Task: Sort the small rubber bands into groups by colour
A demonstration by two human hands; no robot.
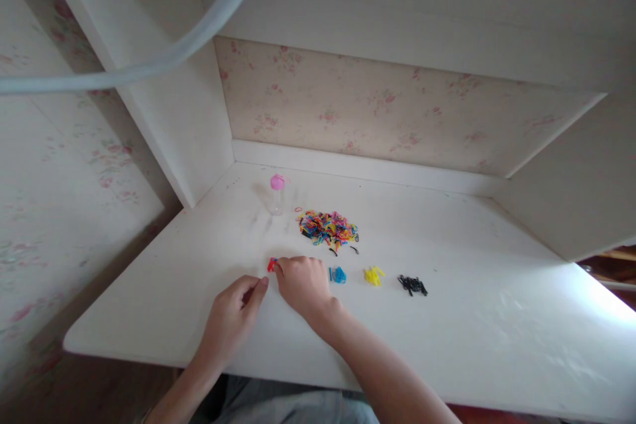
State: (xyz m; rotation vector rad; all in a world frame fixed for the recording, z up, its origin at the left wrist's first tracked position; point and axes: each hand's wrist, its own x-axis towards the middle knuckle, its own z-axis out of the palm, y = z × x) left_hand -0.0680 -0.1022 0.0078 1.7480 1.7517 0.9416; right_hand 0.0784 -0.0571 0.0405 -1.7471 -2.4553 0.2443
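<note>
We have blue bands [339, 275], yellow bands [372, 276], black bands [412, 285] apart, a mixed heap [328, 228] unsorted; right hand [304, 283] curled at red bands [271, 265], left hand [237, 308] half-closed, any grip unclear.

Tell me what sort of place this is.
Probably a room in a home, judging by the white desk, the floral wallpaper behind it and the pile of small colourful bands on top.

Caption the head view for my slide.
Right hand at red bands, left hand nearby; blue bands, yellow bands and black bands to the right, multicolored heap beyond.
</note>
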